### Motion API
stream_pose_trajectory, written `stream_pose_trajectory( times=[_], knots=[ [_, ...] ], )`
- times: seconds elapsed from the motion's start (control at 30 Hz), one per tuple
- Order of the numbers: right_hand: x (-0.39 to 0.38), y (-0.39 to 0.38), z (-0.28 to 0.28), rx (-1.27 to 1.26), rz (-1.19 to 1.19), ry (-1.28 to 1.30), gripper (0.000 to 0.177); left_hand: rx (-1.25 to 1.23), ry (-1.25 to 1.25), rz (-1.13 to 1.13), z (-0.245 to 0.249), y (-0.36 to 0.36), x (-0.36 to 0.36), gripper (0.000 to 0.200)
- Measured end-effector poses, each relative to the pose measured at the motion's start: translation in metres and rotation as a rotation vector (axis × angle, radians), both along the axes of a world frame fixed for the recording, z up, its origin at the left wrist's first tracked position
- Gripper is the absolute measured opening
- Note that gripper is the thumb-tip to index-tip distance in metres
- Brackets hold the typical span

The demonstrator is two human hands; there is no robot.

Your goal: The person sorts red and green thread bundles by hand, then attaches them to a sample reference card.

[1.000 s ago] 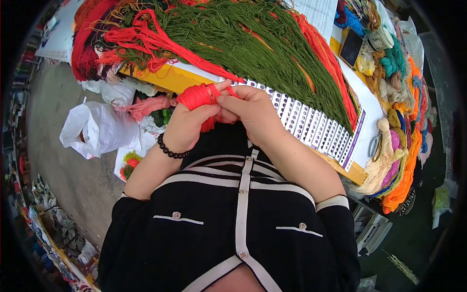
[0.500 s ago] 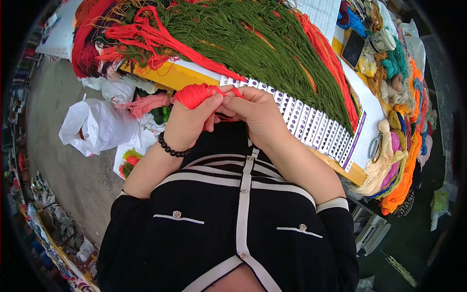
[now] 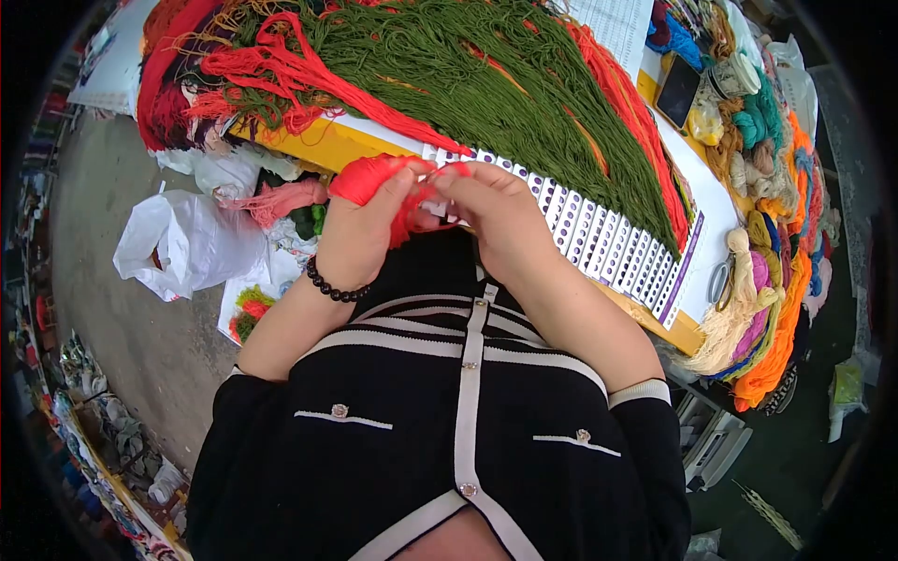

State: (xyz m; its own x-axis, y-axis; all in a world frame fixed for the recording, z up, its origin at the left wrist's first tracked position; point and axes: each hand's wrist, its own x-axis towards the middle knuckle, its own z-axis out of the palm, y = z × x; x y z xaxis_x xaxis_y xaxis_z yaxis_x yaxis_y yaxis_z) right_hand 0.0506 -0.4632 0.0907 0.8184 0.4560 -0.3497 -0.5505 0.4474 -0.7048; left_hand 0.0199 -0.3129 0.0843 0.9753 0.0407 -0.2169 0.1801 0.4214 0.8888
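A bundle of red thread (image 3: 360,179) is gripped in my left hand (image 3: 369,224), its bulk bulging out past the fingers on the left. My right hand (image 3: 496,206) pinches red strands from the same bundle, slightly apart from the left one. Motion blurs the strands between the hands. Both hands are held just off the table's near edge. Beyond them, white cards with punched holes (image 3: 585,234) line that edge, and long dark green thread (image 3: 449,84) lies over the table with red strands (image 3: 346,89) among it.
A white plastic bag (image 3: 187,245) stands at the left below the yellow table edge (image 3: 318,145). To the right lie a phone (image 3: 677,92), scissors (image 3: 719,283), a cup (image 3: 734,77) and several coloured yarn hanks (image 3: 786,327). Printed sheets (image 3: 613,28) are at the back.
My hands have drawn a little apart, the left one shifting left. The red bundle has moved with it, and loose red strands now hang below the left fingers.
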Motion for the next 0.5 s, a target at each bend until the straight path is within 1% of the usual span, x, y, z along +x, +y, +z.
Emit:
stream_pose_trajectory(
  times=[0.03, 0.1, 0.13, 0.2, 0.23, 0.3, 0.43, 0.5],
  knots=[
    [0.003, -0.001, 0.000, -0.001, -0.002, 0.001, 0.009, -0.001, 0.001, -0.002, -0.001, 0.002, 0.002, 0.027],
    [0.013, -0.004, 0.004, 0.179, -0.220, 0.189, 0.008, -0.081, -0.060, -0.011, -0.002, 0.011, 0.006, 0.030],
    [0.015, -0.007, 0.001, 0.181, -0.218, 0.188, 0.008, -0.080, -0.061, -0.010, -0.001, 0.014, 0.006, 0.030],
    [0.017, -0.012, -0.005, 0.371, 0.018, 0.126, 0.009, -0.204, -0.124, -0.251, 0.002, 0.018, 0.006, 0.036],
    [0.015, -0.011, -0.005, 0.371, 0.016, 0.125, 0.009, -0.204, -0.125, -0.253, 0.003, 0.016, 0.006, 0.036],
    [0.010, -0.004, -0.001, -0.124, 0.033, -0.014, 0.010, -0.128, -0.079, -0.286, 0.005, 0.011, 0.004, 0.042],
    [0.006, 0.005, 0.003, -0.166, 0.051, -0.083, 0.013, -0.098, -0.098, -0.228, 0.002, 0.004, 0.003, 0.041],
    [0.005, 0.006, -0.003, -0.198, 0.073, -0.121, 0.013, -0.012, -0.056, -0.193, 0.001, 0.001, 0.001, 0.041]
  ],
)
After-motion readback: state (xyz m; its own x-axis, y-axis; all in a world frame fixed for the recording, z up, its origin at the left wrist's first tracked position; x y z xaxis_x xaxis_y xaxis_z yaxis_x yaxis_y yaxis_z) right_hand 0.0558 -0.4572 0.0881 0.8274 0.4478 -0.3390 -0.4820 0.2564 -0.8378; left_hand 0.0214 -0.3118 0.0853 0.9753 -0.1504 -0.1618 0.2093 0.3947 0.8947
